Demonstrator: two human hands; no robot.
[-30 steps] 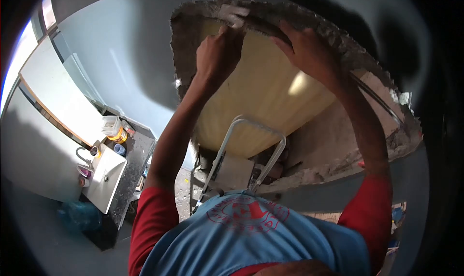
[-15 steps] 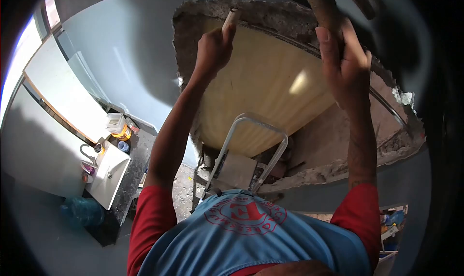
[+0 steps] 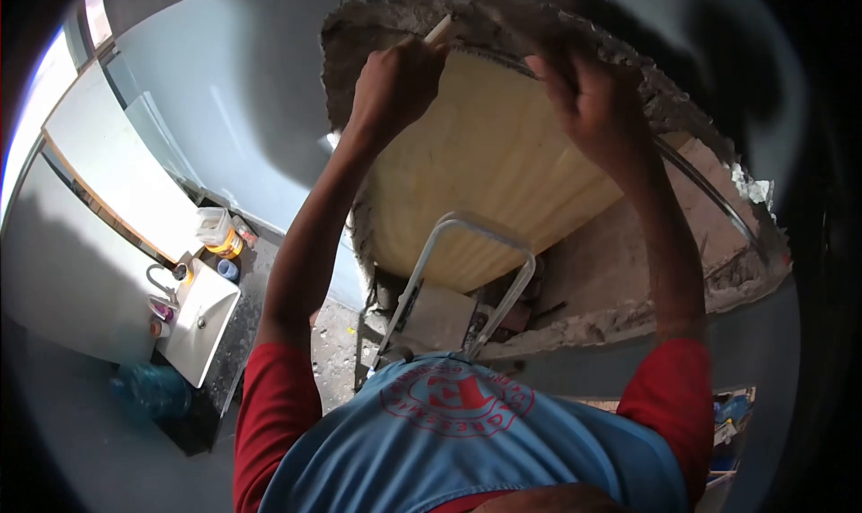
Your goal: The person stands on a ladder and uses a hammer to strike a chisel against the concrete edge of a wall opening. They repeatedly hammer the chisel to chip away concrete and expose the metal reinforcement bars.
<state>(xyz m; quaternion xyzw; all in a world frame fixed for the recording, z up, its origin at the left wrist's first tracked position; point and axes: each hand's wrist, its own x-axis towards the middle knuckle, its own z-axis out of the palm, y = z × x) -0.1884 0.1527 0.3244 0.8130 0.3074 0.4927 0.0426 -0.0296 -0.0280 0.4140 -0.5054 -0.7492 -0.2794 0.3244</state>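
My left hand is closed around a chisel, a pale rod whose end sticks out past the thumb at the upper broken edge of a wall opening. To its right, my right hand grips a hammer by its handle. Motion smears the hammer, and its head is a dark blur near the chisel's end. Both arms are raised in front of the rough masonry. Behind them, a pale wooden panel fills much of the opening.
A metal stepladder stands close before my body. At left, a counter holds a white sink, a plastic tub and a blue water jug. A curved metal rod crosses the opening's right side.
My right hand has swung left with the hammer, towards the chisel. My left hand has shifted slightly, and the chisel now leans more to the right.
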